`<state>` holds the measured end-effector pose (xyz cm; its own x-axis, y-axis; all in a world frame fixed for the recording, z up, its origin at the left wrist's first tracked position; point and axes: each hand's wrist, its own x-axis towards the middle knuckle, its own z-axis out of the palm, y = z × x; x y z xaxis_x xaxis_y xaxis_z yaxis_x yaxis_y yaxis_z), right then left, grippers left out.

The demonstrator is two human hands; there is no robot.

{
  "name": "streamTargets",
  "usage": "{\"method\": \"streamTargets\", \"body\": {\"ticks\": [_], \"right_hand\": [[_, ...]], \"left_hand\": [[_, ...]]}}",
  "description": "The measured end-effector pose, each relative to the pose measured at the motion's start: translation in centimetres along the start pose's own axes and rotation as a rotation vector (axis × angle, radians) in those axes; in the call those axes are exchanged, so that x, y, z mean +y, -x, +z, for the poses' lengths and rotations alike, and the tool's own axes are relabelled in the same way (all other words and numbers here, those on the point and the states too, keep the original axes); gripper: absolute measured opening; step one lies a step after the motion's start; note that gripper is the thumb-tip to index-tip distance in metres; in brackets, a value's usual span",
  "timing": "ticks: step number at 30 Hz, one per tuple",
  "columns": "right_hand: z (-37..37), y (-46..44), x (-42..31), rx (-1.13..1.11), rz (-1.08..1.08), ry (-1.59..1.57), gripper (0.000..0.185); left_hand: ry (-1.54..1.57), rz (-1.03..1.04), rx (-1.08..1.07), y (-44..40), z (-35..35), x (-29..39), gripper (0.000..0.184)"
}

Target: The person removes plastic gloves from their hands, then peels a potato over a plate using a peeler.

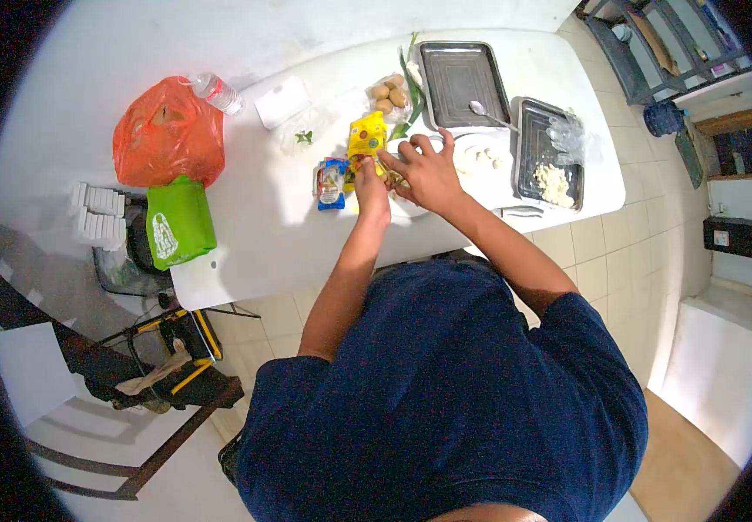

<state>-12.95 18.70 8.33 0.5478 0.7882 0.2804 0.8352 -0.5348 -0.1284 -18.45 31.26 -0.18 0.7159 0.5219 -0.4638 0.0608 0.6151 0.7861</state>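
Observation:
A yellow printed packet (pixel 367 135) stands over the white table, and my left hand (pixel 371 193) is closed around its lower part. My right hand (pixel 430 178) is just to the right, with its fingers spread and bent towards the packet. What lies under its fingertips is partly hidden. A blue packet (pixel 331 184) sits on the table left of my left hand. Beyond the hands are a clear bag of brown eggs (pixel 388 94) and a long green leafy stalk (pixel 400 130). Pale pieces (pixel 485 158) lie on a white surface right of my right hand.
Two dark metal trays (pixel 463 113) (pixel 528 187) occupy the table's right side; the nearer has pale crumbled food (pixel 553 185) and a clear plastic bag (pixel 567 139). There is a spoon (pixel 480 110), a knife (pixel 522 211), a red bag (pixel 167 139), a bottle (pixel 218 93) and a green bag (pixel 180 224).

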Motion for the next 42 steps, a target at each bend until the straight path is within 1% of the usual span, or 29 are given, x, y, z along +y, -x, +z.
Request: {"method": "streamTargets", "body": {"ticks": [5, 8, 11, 14, 17, 20, 23, 25, 27, 29, 30, 33, 34, 37, 42], "right_hand": [[0.3, -0.1, -0.1, 0.017, 0.01, -0.008, 0.058], [0.6, -0.1, 0.1, 0.022, 0.006, -0.004, 0.058], [0.7, -0.1, 0.3, -0.012, 0.012, -0.013, 0.059], [1.3, 0.0, 0.8, -0.027, 0.012, -0.025, 0.062], [1.6, -0.1, 1.2, -0.075, 0.008, -0.062, 0.064], [1.6, -0.1, 1.4, -0.072, 0.001, -0.099, 0.065], [3.9, 0.3, 4.4, -0.172, 0.12, -0.022, 0.072], [3.6, 0.9, 5.5, -0.198, 0.179, -0.058, 0.073], [3.3, 0.9, 5.6, -0.159, 0.194, -0.109, 0.073], [2.4, 0.8, 5.1, -0.13, 0.164, -0.162, 0.071], [1.8, 0.5, 4.7, -0.112, 0.151, -0.189, 0.07], [1.0, -0.1, 3.5, -0.045, 0.068, -0.173, 0.074], [0.9, -0.2, 3.2, -0.027, 0.042, -0.199, 0.073], [0.5, -0.6, 2.2, -0.052, 0.03, -0.138, 0.073], [0.5, -0.7, 1.9, -0.053, 0.047, -0.121, 0.072]], "left_hand": [[-0.051, 0.027, 0.019, 0.0, 0.2, 0.2, 0.036], [-0.133, 0.056, 0.017, -0.3, -0.2, 0.0, 0.032], [-0.152, 0.083, 0.033, -0.1, -0.2, 0.2, 0.033], [-0.167, 0.062, 0.014, -0.4, -0.7, 0.1, 0.032], [-0.185, 0.054, 0.047, -0.5, -0.8, 0.1, 0.032], [-0.179, 0.084, 0.003, -0.6, -1.5, 0.0, 0.034], [-0.262, 0.152, -0.097, 0.3, -1.7, 0.6, 0.035], [-0.237, 0.124, -0.1, 0.2, -1.6, 1.0, 0.036], [-0.192, 0.089, -0.078, 0.1, -1.4, 1.2, 0.035], [-0.127, 0.052, -0.046, -0.3, -0.9, 1.2, 0.035], [-0.142, 0.034, -0.046, -0.6, -0.8, 1.1, 0.034], [-0.189, 0.055, -0.165, -1.0, -1.4, 1.3, 0.033], [-0.189, 0.066, -0.138, -0.9, -1.2, 1.4, 0.032], [-0.198, 0.09, -0.068, -0.9, -0.6, 1.1, 0.031], [-0.28, 0.096, 0.014, -0.9, -0.1, 1.0, 0.028]]}}
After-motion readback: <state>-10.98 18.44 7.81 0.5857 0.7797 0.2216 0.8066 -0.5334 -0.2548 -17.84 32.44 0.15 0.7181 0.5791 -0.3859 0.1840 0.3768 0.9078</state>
